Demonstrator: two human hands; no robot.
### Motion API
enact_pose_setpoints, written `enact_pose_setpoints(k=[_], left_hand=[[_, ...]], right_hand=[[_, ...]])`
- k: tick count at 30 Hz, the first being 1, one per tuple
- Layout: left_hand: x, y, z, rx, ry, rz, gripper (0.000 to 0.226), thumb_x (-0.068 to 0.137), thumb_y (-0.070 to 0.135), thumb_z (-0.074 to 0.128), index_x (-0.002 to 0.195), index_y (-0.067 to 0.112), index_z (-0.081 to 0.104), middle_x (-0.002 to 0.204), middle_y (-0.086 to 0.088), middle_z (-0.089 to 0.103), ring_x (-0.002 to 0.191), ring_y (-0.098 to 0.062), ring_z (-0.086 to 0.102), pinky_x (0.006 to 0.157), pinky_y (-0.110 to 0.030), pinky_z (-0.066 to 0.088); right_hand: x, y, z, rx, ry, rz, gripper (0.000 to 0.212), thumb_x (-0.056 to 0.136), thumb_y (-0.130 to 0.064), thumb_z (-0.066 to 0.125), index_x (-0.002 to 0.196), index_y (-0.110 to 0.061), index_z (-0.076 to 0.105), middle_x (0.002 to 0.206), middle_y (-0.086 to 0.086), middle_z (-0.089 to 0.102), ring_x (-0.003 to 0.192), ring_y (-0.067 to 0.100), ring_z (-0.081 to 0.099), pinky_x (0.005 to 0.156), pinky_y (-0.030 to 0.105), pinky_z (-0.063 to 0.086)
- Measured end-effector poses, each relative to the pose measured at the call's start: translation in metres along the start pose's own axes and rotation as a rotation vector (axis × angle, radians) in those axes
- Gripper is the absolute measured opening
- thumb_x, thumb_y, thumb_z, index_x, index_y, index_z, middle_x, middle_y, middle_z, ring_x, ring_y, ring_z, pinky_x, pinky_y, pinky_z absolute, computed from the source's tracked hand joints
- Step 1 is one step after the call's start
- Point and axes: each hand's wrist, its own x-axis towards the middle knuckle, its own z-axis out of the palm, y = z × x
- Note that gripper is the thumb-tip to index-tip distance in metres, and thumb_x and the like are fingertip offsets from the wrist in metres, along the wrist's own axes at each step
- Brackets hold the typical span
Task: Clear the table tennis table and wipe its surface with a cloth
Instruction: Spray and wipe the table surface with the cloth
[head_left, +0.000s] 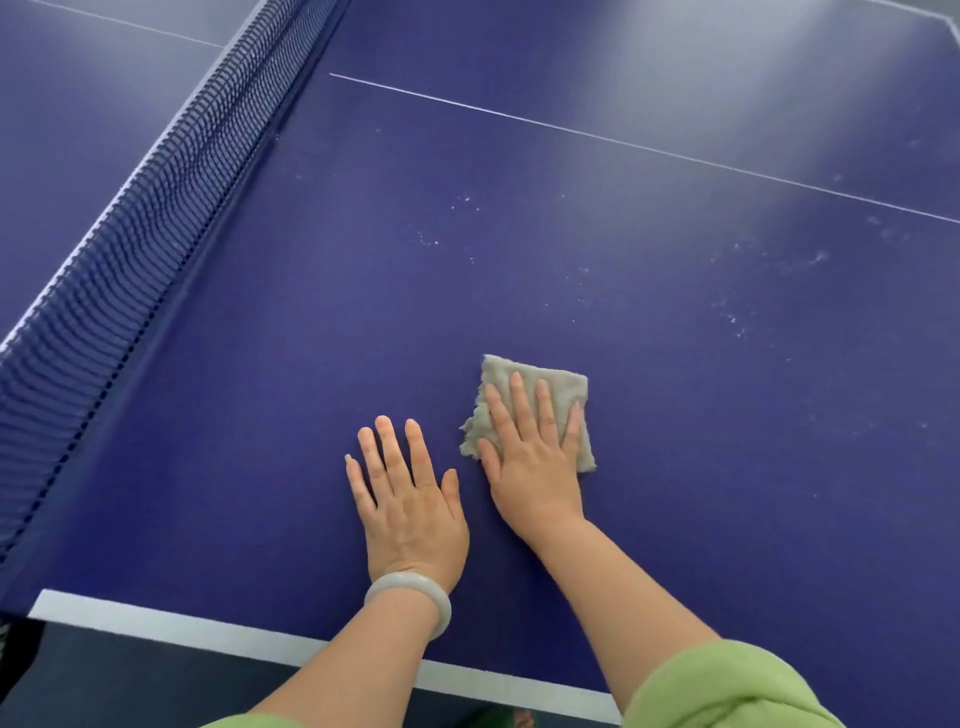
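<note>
A: What's worn?
B: One bangle (410, 597), at the wrist of the left hand (410, 514) — thick, smooth, rounded, a milky pale green-white with a soft sheen.
A: Sleeves?
B: Light green, soft cloth. The right sleeve (727, 686) shows below and well right of the bangle, bunched into puffy folds — the forearm beyond it is bare. The left sleeve (249, 721) is only a sliver, below and left of the bangle.

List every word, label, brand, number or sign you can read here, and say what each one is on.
There is no readable text in this view.
The table carries only plain white lines.
The net, cloth, bracelet and green sleeve show no print.
</note>
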Motion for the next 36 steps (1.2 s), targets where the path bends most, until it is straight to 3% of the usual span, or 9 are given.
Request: enact_pose_setpoints(k=[4,6,10,12,17,21,25,31,36], left_hand=[[0.001,-0.001,0.001,-0.017,0.001,-0.003,0.069,0.097,0.043,0.018,0.156,0.007,0.017,0.162,-0.02,0.01,0.151,-0.037,0.005,0.12,-0.057,0.011],[0.0,-0.001,0.001,-0.027,-0.003,0.0,0.069,0.097,0.043,0.018,0.156,0.007,0.014,0.163,-0.02,0.008,0.151,-0.037,0.003,0.121,-0.056,0.009],[-0.002,-0.002,0.0,-0.063,-0.008,0.005,0.064,0.101,0.039,0.017,0.156,0.009,0.004,0.163,-0.018,-0.001,0.151,-0.037,-0.006,0.121,-0.056,0.005],[-0.003,-0.002,-0.001,-0.078,-0.011,0.007,0.063,0.102,0.036,0.02,0.156,0.008,0.005,0.163,-0.018,-0.001,0.151,-0.037,-0.006,0.121,-0.056,0.005],[-0.001,-0.003,-0.006,-0.117,-0.033,0.016,0.063,0.101,0.034,0.032,0.156,0.01,0.012,0.164,-0.015,0.003,0.151,-0.035,-0.003,0.121,-0.054,0.004],[0.0,-0.019,-0.014,-0.164,-0.069,0.148,0.062,0.094,0.035,0.048,0.151,0.014,0.037,0.161,-0.011,0.024,0.149,-0.034,0.018,0.117,-0.05,0.011],[0.017,-0.082,-0.026,-0.094,-0.05,0.337,0.062,0.095,0.043,0.03,0.149,0.014,0.041,0.159,-0.013,0.028,0.148,-0.03,0.026,0.116,-0.045,0.015],[0.126,-0.133,-0.058,0.03,-0.088,0.21,0.074,0.101,0.053,0.029,0.157,0.013,0.001,0.164,-0.014,-0.01,0.151,-0.028,-0.012,0.123,-0.045,-0.005],[0.204,-0.12,-0.065,-0.049,-0.174,-0.002,0.076,0.1,0.058,0.023,0.157,0.017,-0.003,0.164,-0.012,-0.013,0.15,-0.029,-0.016,0.122,-0.049,-0.007]], right_hand=[[0.007,0.049,-0.001,-0.046,-0.009,-0.23,0.06,0.099,-0.044,0.023,0.157,-0.026,0.015,0.164,0.003,0.016,0.151,0.029,0.006,0.116,0.058,0.009],[0.005,0.102,0.0,-0.064,0.029,0.041,0.06,0.1,-0.039,0.02,0.157,-0.022,0.014,0.164,0.009,0.017,0.15,0.032,0.007,0.115,0.06,0.012],[-0.025,0.124,-0.014,0.15,-0.027,0.807,0.059,0.103,-0.045,0.015,0.158,-0.032,-0.002,0.165,-0.002,-0.012,0.152,0.026,-0.01,0.118,0.062,-0.002],[-0.031,0.088,-0.015,0.146,-0.005,0.769,0.059,0.103,-0.044,0.014,0.158,-0.03,0.0,0.165,0.0,-0.011,0.152,0.028,-0.01,0.117,0.063,-0.003],[-0.022,-0.009,0.001,0.025,-0.064,0.232,0.065,0.096,-0.05,0.005,0.157,-0.028,0.001,0.164,0.001,-0.003,0.152,0.025,-0.005,0.12,0.055,-0.011],[-0.016,0.001,-0.006,0.039,-0.142,0.146,0.068,0.087,-0.058,-0.009,0.151,-0.038,-0.019,0.161,-0.01,-0.023,0.145,0.011,-0.031,0.119,0.048,-0.017],[-0.017,0.003,-0.011,0.117,-0.169,0.175,0.07,0.085,-0.062,-0.007,0.152,-0.043,-0.015,0.16,-0.016,-0.024,0.144,0.007,-0.033,0.119,0.044,-0.019],[-0.009,-0.02,-0.008,0.076,-0.132,0.376,0.073,0.081,-0.06,-0.013,0.15,-0.038,-0.02,0.157,-0.012,-0.029,0.144,0.011,-0.03,0.119,0.048,-0.018],[-0.003,-0.027,-0.001,0.07,-0.07,0.449,0.073,0.084,-0.06,-0.01,0.152,-0.035,-0.015,0.16,-0.008,-0.023,0.149,0.017,-0.021,0.12,0.051,-0.014]])
